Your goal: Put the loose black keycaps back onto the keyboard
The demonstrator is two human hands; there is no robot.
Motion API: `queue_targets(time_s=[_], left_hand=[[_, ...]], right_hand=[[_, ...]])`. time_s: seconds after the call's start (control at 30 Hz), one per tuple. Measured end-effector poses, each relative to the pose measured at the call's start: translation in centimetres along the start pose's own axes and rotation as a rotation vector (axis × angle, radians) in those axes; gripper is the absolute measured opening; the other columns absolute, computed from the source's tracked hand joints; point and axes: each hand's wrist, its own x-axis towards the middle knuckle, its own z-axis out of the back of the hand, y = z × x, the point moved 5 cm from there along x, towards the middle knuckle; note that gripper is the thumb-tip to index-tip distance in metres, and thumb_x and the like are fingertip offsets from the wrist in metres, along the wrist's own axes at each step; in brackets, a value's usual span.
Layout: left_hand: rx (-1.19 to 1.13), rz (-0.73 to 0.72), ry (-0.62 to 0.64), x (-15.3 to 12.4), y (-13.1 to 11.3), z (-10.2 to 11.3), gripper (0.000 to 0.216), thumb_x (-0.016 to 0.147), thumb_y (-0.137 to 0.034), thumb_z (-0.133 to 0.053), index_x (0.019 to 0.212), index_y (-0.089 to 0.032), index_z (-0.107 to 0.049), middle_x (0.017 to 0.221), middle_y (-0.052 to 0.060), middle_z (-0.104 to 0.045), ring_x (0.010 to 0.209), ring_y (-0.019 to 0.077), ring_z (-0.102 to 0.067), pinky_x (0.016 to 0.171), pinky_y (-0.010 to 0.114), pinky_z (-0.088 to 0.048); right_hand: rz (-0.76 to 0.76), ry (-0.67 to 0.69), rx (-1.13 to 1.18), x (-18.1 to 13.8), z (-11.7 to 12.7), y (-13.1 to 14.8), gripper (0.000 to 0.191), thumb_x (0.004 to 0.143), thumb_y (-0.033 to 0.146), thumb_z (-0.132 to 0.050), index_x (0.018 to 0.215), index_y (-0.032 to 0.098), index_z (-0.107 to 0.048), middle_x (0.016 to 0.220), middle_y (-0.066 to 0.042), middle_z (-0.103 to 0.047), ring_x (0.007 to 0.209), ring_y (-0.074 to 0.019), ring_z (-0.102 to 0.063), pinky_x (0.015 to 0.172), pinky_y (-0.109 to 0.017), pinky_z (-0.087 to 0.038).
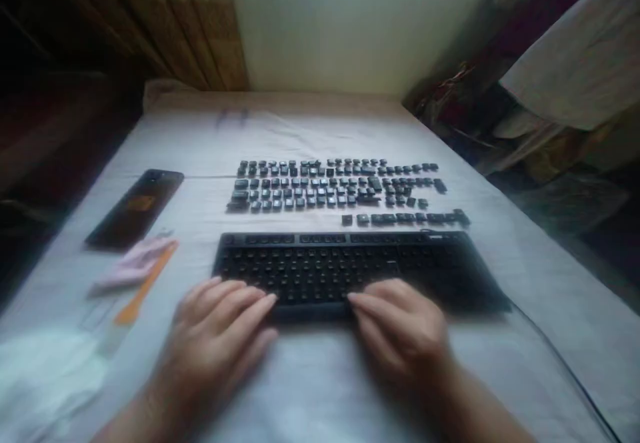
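Note:
A black keyboard (320, 276) lies on the white cloth in front of me, with most of its keycaps off so that the bare key sockets show. My left hand (220, 330) rests over its front left corner, fingers stretched out along the edge and thumb below. At the front edge, right of the middle, my right hand (405, 323) has its fingers curled and pressed together, tips touching the bottom row. Whatever might be between those tips is hidden. Behind the keyboard, loose black keycaps (310, 190) stand in several rows, with one more row (400, 218) nearer the keyboard.
To the left lie a dark phone (137, 206), a pink cloth (137, 263) and an orange flat tool (145, 286). A blurred white item (47, 376) sits at the lower left. The keyboard's cable (560, 360) trails off to the right. Fabric (575, 56) hangs beyond the right edge.

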Motion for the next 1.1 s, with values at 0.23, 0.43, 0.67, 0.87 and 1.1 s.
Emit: queue_targets(time_s=[0.23, 0.43, 0.67, 0.87, 1.1], left_hand=[[-0.001, -0.025, -0.010, -0.1, 0.5, 0.1, 0.022, 0.095, -0.029, -0.059, 0.112, -0.019, -0.067, 0.104, 0.007, -0.071, 0.102, 0.0261, -0.060, 0.099, 0.047, -0.041], [-0.008, -0.041, -0.001, 0.3, 0.2, -0.1, 0.019, 0.095, -0.025, -0.060, 0.111, -0.019, -0.068, 0.104, 0.007, -0.070, 0.101, 0.0261, -0.060, 0.100, 0.048, -0.040], [0.001, -0.036, -0.005, 0.5, 0.2, 0.0, 0.018, 0.095, -0.025, -0.059, 0.109, -0.019, -0.068, 0.102, 0.007, -0.071, 0.098, 0.0256, -0.061, 0.096, 0.046, -0.041], [0.014, -0.042, -0.031, 0.8, 0.0, 0.3, 0.017, 0.096, -0.026, -0.057, 0.108, -0.021, -0.068, 0.100, 0.005, -0.072, 0.097, 0.0236, -0.063, 0.096, 0.043, -0.042], [0.012, -0.028, -0.047, 0.5, 0.2, 0.2, 0.018, 0.097, -0.023, -0.055, 0.109, -0.020, -0.068, 0.101, 0.005, -0.072, 0.099, 0.0228, -0.061, 0.100, 0.043, -0.039]], right_hand=[[-0.002, 0.039, -0.017, 0.0, -0.2, 0.1, 0.017, 0.086, 0.008, -0.059, 0.096, 0.012, -0.072, 0.079, -0.010, -0.069, 0.068, -0.0181, -0.062, 0.060, -0.031, -0.053], [0.008, 0.092, -0.024, -0.1, -0.7, 0.3, 0.016, 0.086, 0.010, -0.059, 0.093, 0.013, -0.073, 0.079, -0.009, -0.069, 0.067, -0.0182, -0.060, 0.059, -0.032, -0.052], [0.002, 0.099, -0.016, -0.2, -0.7, 0.2, 0.015, 0.086, 0.010, -0.060, 0.092, 0.012, -0.073, 0.078, -0.009, -0.068, 0.066, -0.0185, -0.059, 0.059, -0.032, -0.050], [-0.011, 0.081, -0.004, -0.3, -0.8, 0.1, 0.017, 0.087, 0.009, -0.059, 0.096, 0.014, -0.071, 0.079, -0.008, -0.068, 0.068, -0.0180, -0.059, 0.061, -0.031, -0.051], [-0.004, 0.062, -0.009, -0.1, -0.8, 0.3, 0.017, 0.087, 0.007, -0.057, 0.096, 0.015, -0.069, 0.078, -0.007, -0.067, 0.067, -0.0173, -0.059, 0.059, -0.029, -0.050]])
